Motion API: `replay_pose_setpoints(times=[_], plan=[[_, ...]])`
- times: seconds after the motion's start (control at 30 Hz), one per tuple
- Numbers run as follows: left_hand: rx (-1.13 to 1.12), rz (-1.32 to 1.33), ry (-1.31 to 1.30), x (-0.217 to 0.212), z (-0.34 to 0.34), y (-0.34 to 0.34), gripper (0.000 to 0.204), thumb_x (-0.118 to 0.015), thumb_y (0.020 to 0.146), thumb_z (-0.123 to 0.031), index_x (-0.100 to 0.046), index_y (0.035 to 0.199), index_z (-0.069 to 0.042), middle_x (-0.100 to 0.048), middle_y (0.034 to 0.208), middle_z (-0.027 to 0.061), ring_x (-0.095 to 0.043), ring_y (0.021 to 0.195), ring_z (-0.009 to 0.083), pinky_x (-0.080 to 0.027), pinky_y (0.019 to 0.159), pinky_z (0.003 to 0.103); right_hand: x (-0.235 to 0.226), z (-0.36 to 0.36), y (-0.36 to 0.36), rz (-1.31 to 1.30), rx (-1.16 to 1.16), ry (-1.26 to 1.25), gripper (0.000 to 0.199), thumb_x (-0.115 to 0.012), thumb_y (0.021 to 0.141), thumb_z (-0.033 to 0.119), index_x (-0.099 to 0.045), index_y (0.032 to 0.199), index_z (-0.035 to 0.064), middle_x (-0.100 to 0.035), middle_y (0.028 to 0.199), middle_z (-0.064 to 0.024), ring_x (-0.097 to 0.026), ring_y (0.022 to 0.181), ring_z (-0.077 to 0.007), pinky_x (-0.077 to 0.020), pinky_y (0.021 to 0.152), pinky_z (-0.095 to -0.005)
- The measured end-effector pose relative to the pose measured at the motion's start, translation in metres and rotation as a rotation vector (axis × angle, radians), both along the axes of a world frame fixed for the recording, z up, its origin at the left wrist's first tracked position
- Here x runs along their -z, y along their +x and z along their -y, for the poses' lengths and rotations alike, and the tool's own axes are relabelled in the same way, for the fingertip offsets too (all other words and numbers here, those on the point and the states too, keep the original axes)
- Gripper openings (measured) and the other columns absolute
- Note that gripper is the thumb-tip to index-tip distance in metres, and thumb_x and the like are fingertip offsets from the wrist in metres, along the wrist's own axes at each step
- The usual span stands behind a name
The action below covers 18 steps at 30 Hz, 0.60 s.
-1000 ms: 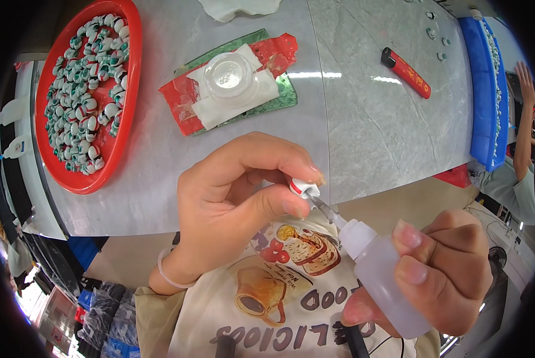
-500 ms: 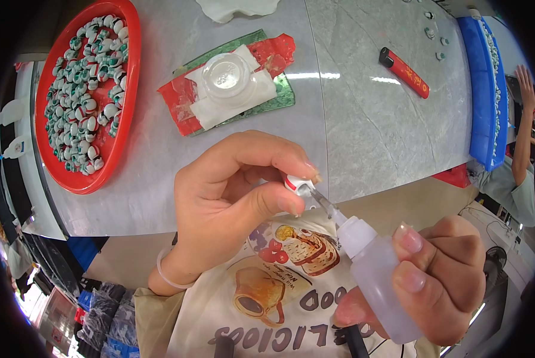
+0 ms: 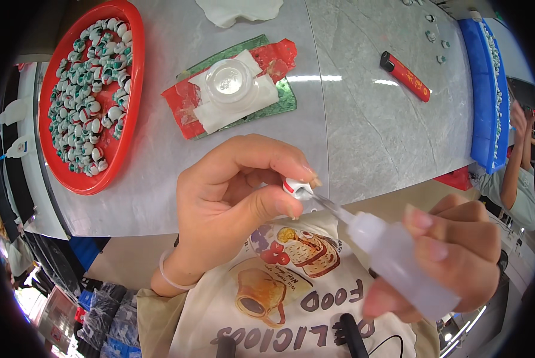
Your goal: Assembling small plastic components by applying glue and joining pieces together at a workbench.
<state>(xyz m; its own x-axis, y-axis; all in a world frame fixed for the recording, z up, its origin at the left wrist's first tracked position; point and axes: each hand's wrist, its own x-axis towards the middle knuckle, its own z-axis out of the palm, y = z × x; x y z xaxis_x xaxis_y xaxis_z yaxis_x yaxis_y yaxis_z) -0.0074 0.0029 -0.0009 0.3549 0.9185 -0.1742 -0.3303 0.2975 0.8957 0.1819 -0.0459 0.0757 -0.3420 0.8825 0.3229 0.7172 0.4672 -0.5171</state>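
Between thumb and forefinger, my left hand (image 3: 226, 206) pinches a small white piece (image 3: 297, 189) with a red stripe; a hollow in it faces right. My right hand (image 3: 449, 256) is wrapped round a translucent squeeze bottle (image 3: 399, 256), slightly blurred. The bottle lies tilted, its thin nozzle (image 3: 330, 206) pointing up and left. The nozzle's tip is at the hollow of the piece; I cannot tell how far in it reaches. Beyond my left hand, a clear round dish (image 3: 229, 80) sits on folded white tissue (image 3: 243, 113), over red wrapping and a green slab.
At left stands a red oval tray (image 3: 137, 89) full of small white, green and red pieces. A red tube (image 3: 410, 77) with a black cap lies to the right. A blue bin (image 3: 481, 107) stands at the far right, near another person's arm (image 3: 514, 167). White cloth (image 3: 240, 11) lies at the back.
My right hand has shifted right and up, tilting the bottle flatter. The nozzle stays at the white piece, which my left hand still holds almost in place.
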Motion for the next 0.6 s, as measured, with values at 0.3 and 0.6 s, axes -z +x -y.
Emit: replay_pose_setpoints(times=[0.3, 0.6], plan=[[0.119, 0.191, 0.082, 0.004, -0.002, -0.004, 0.023, -0.064, 0.074, -0.003, -0.054, 0.093, 0.005, -0.056, 0.092, 0.0132, -0.056, 0.082, 0.0167, -0.046, 0.069, 0.025, 0.028, -0.022, 0.016, -0.714, 0.381, -0.062, 0.037, -0.067, 0.070, 0.014, -0.044, 0.094, -0.0026, -0.054, 0.086, -0.0162, -0.054, 0.081, -0.0211, -0.0426, 0.073, -0.0271], [0.084, 0.136, 0.042, 0.005, 0.001, -0.007, 0.022, -0.064, 0.074, -0.005, -0.052, 0.091, 0.004, -0.056, 0.089, 0.0134, -0.057, 0.082, 0.0202, -0.046, 0.074, 0.030, 0.059, -0.062, 0.015, -0.378, 0.290, -0.110, 0.034, -0.064, 0.062, -0.008, -0.055, 0.094, 0.0007, -0.058, 0.094, -0.0090, -0.055, 0.084, -0.0156, -0.0438, 0.074, -0.0273]])
